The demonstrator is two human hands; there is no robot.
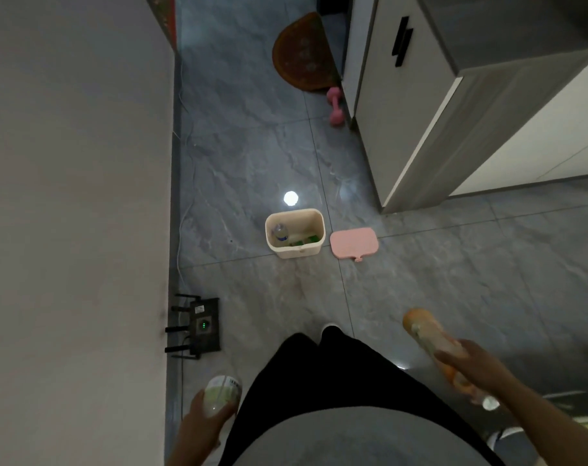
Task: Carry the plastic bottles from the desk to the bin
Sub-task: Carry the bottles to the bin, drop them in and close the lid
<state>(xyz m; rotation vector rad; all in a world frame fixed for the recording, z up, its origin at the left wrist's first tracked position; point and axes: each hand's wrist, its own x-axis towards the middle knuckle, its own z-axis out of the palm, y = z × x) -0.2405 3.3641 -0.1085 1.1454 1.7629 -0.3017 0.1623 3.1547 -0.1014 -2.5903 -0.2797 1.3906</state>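
Note:
A small cream bin (296, 252) stands open on the grey tiled floor ahead of me, with a clear bottle (280, 233) and some green items inside. My left hand (205, 423) at the lower left grips a pale green plastic bottle (221, 391). My right hand (477, 364) at the lower right holds an orange plastic bottle (423, 331), its base pointing toward the bin and its cap end toward me. Both hands are well short of the bin.
The bin's pink lid (353, 244) lies on the floor to its right. A black router (202, 326) sits against the left wall (74, 196). A pink dumbbell (335, 105) and a brown mat (302, 53) lie farther ahead by a grey cabinet (430, 105).

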